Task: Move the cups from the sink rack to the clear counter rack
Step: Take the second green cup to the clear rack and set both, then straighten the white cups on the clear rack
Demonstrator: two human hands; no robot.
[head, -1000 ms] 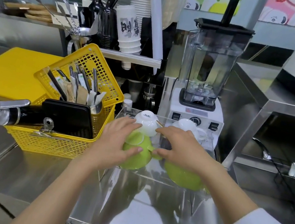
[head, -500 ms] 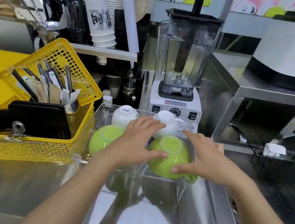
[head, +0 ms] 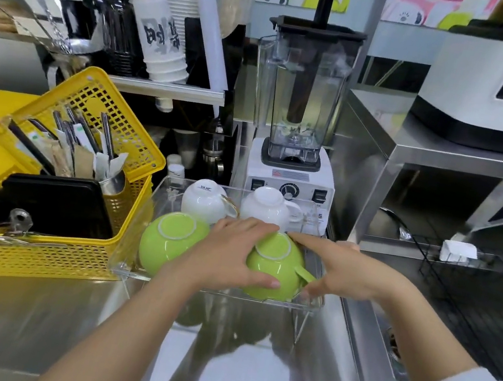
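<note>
Both hands cup the right-hand green cup (head: 273, 269), which sits upside down in the front right corner of the clear counter rack (head: 131, 265): the left hand (head: 233, 253) grasps its near-left side and the right hand (head: 334, 272) wraps its right side by the handle. To finish well, settle its rim flat on the rack floor, just beside the other green cup (head: 169, 245) and clear of the two white cups (head: 205, 201) behind (all four inverted), then ease both hands off without nudging anything. Compared with half a second ago the hands sit tighter around the cup and its handle points further right; the dark sink rack (head: 472, 293) at right shows no cups.
</note>
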